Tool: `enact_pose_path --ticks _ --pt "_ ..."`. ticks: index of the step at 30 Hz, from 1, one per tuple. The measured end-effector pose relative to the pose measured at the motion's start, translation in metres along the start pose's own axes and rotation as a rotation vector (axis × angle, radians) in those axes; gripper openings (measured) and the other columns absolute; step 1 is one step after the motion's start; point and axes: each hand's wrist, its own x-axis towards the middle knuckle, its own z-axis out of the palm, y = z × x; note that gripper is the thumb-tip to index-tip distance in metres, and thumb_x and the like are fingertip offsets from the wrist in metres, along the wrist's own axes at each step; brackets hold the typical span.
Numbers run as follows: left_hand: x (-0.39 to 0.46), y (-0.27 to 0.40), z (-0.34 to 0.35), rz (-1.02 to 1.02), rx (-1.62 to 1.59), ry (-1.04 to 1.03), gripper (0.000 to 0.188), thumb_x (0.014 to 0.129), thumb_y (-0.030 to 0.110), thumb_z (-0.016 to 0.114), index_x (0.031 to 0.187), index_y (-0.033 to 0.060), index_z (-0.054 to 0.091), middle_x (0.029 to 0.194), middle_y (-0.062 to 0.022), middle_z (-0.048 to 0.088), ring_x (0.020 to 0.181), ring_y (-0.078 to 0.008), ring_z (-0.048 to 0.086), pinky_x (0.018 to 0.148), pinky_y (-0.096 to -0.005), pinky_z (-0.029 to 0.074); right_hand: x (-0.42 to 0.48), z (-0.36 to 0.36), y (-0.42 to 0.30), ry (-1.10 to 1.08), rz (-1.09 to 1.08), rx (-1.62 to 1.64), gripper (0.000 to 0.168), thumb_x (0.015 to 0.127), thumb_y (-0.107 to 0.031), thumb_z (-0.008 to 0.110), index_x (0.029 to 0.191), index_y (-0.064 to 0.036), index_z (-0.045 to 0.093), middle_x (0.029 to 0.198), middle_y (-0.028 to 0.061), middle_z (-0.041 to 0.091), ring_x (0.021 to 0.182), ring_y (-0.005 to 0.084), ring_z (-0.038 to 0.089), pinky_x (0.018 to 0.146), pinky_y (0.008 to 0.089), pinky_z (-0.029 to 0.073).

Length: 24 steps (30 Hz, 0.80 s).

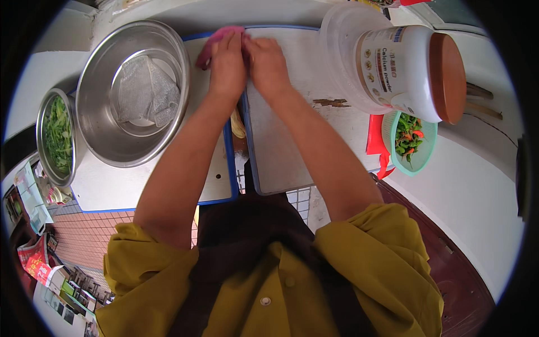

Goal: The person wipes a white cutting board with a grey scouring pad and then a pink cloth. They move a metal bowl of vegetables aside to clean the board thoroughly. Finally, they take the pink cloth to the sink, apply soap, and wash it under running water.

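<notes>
A bunched pink cloth (205,54) lies at the far edge of two white tabletops with blue edging, above the gap between them. My left hand (228,63) presses over it with the fingers pointing away from me. Close beside it, my right hand (266,59) is curled against the cloth's right side, and its fingertips are partly hidden. Left of my forearms, a wide stainless steel basin (97,94) holds a folded grey mesh cloth (137,90). Both hands are apart from the basin.
At far left, a smaller metal bowl (74,126) holds leafy greens (59,135). On the right are a large white calcium powder tub (396,71) with a brown lid, a translucent plastic container (337,54), and a mint-green basket (428,147) of chillies (407,137). Red plastic (375,137) lies beside the basket.
</notes>
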Motion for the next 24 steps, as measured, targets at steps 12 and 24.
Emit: enact_pose_path --ticks 12,24 --pt "-0.152 0.048 -0.04 -0.046 -0.014 -0.235 0.039 0.072 0.0 0.048 0.111 -0.0028 0.048 0.112 -0.0178 0.047 0.1 -0.0338 0.044 0.087 -0.038 0.038 -0.134 -0.055 -0.041 -0.262 0.009 0.255 0.024 0.068 -0.002 0.049 0.091 0.001 0.054 0.076 0.013 0.051 0.069 0.0299 0.049 0.062 0.0373 0.039" --pt "-0.148 0.125 -0.062 -0.093 -0.219 -0.327 0.031 0.071 0.0 0.053 0.101 -0.0003 0.051 0.105 -0.0161 0.048 0.095 -0.0321 0.048 0.082 -0.0372 0.04 -0.152 -0.148 -0.042 -0.398 0.287 0.314 0.027 0.069 -0.002 0.054 0.096 -0.003 0.052 0.086 0.0154 0.05 0.081 0.0326 0.05 0.068 0.0389 0.042"
